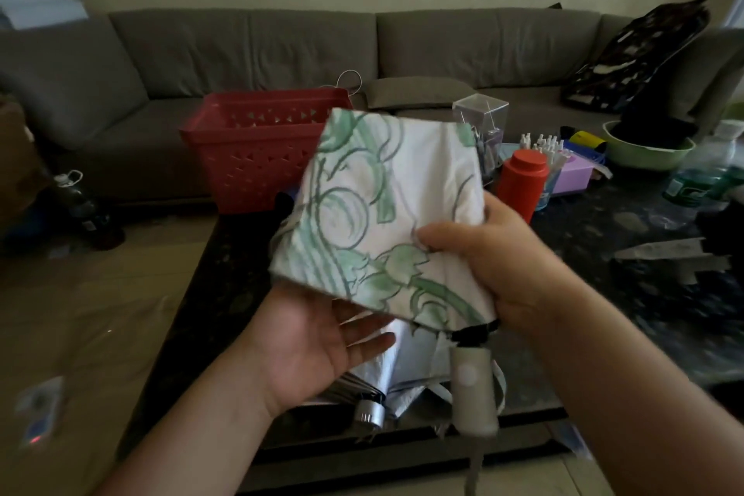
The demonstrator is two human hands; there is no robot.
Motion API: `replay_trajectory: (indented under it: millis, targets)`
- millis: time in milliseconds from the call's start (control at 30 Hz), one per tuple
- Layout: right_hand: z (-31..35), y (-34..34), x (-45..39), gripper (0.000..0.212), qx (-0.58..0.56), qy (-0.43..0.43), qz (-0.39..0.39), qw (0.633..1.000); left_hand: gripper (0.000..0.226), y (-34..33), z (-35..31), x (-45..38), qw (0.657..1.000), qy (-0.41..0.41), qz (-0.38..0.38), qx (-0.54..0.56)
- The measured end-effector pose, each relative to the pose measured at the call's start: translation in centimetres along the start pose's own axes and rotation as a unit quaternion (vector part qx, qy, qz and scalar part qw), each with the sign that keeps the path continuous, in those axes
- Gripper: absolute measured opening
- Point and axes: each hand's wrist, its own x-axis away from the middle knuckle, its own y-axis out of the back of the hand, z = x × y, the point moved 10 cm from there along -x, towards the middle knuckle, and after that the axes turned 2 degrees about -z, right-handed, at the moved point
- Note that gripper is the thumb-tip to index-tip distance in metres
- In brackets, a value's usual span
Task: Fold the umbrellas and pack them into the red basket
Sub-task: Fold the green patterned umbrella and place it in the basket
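Where the floor meets the dark table [225,266], a dark bottle [80,205] stands at far left.

Item: red basket [257,149], lattice-walled, at the table's far left corner before the grey sofa [249,48]; I cannot tell what lies inside, though a thin white loop [349,80] shows above its rear rim.

Item: my left hand [310,346], palm up, fingers straight and relaxed, under the lower edge of the white umbrella with green print [378,213], which I hold above the table, in front of the basket and not in it.

Item: a second umbrella, silver-lined [386,374], lying on the table's near edge beneath my hands, its metal cap [369,415] toward me.

Item: my right hand [499,254], fingers and thumb pinching the gathered canopy; the grey handle [473,391] hangs below it.

Item: clear plastic box [481,121], contents indistinct.

Item: red canister [521,183], lid on, just beside a cluster of small white-capped bottles [543,143] and a purple box [573,177].

Item: green bowl [648,157], holding something dark.

Item: clear water bottle [704,169], far right.
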Motion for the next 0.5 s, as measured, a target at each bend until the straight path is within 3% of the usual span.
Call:
replay_trajectory:
  millis: [100,167,200,267,333,367,433,500]
  targets:
    - [2.0,3.0,-0.2,0.048,-0.031,0.037,-0.065,0.997,0.013,2.2,1.0,-0.5,0.996,0.054,-0.065,0.039]
    - [2.8,4.7,-0.3,0.052,-0.033,0.061,-0.113,0.991,0.004,4.1,0.8,-0.7,0.987,0.032,-0.138,0.077]
    - [3.2,5.5,-0.2,0.055,-0.019,0.077,-0.139,0.987,0.008,4.4,0.2,-0.8,0.986,-0.011,-0.149,0.078]
    - [3.6,6.1,0.1,0.062,0.032,0.102,-0.183,0.977,0.011,4.0,-3.1,0.4,0.965,-0.177,-0.192,0.008]
    - [3.5,5.1,0.6,0.067,0.077,0.12,-0.191,0.971,0.009,0.6,-6.3,3.2,0.906,-0.359,-0.152,-0.167]
    - [3.2,4.2,0.8,0.068,0.098,0.13,-0.184,0.969,0.016,-1.8,-6.6,4.3,0.87,-0.408,-0.103,-0.258]
    - [2.6,2.1,1.4,0.07,0.143,0.159,-0.159,0.964,0.035,-5.3,-4.5,4.9,0.829,-0.414,0.0,-0.377]
    - [2.3,-0.1,1.9,0.071,0.174,0.19,-0.117,0.959,0.066,-6.4,-2.1,4.3,0.848,-0.354,0.044,-0.393]
